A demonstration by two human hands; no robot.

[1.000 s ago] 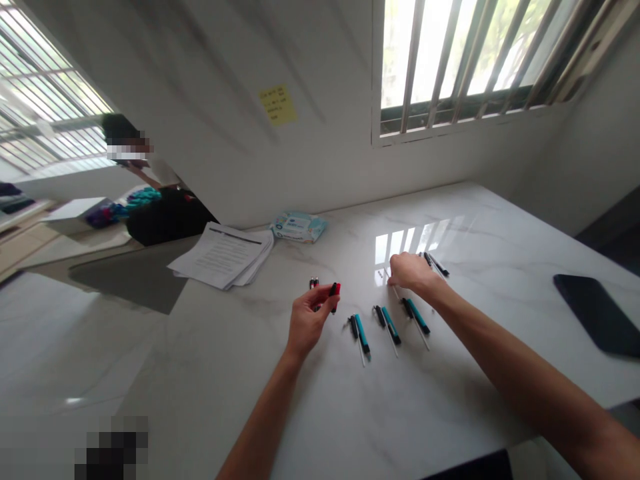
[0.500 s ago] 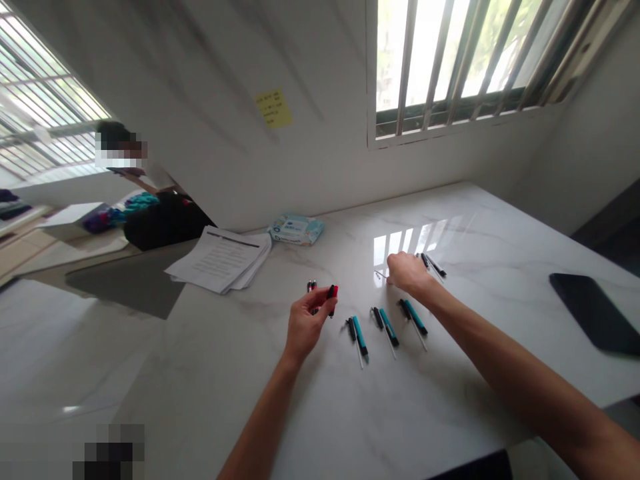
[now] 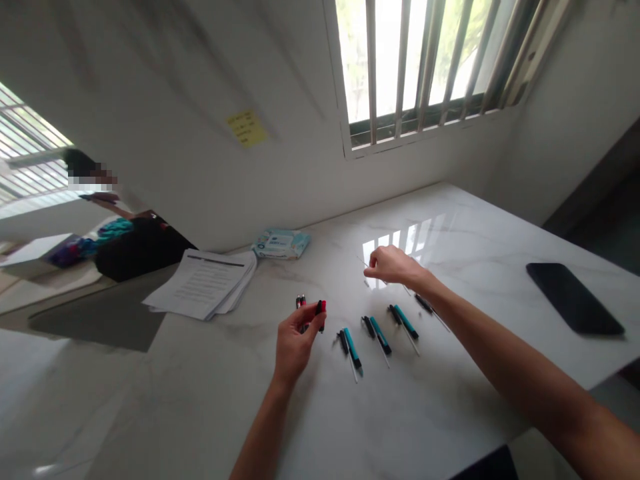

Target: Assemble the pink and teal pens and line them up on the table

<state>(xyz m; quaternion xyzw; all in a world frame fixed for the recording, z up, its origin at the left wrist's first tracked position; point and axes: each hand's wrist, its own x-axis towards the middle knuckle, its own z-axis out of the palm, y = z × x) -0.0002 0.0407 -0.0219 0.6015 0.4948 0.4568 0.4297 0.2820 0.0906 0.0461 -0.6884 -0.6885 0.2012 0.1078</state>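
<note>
My left hand (image 3: 294,343) is closed around a red and black pen (image 3: 321,315), pinched between thumb and fingers. Just beyond its knuckles lie more red and black pens (image 3: 301,301), partly hidden by the hand. Over the bright reflection on the table, my right hand (image 3: 395,265) is closed in a pinch; a thin pen refill (image 3: 361,259) seems to stick out from its fingertips. Between the hands, three taken-apart teal and black pens (image 3: 376,335) lie in a row, each with a white refill alongside. A black pen part (image 3: 423,303) lies under my right forearm.
A stack of printed papers (image 3: 200,283) and a blue wipes packet (image 3: 281,243) sit by the wall. On the right rests a dark phone-like slab (image 3: 575,298). A yellow note (image 3: 247,128) is stuck to the wall. Another person (image 3: 135,243) is at the far left.
My right hand has drawn slightly left, with the thin refill now angled out from its fingertips. My left hand keeps hold of the red and black pen. The whole view has turned a little right.
</note>
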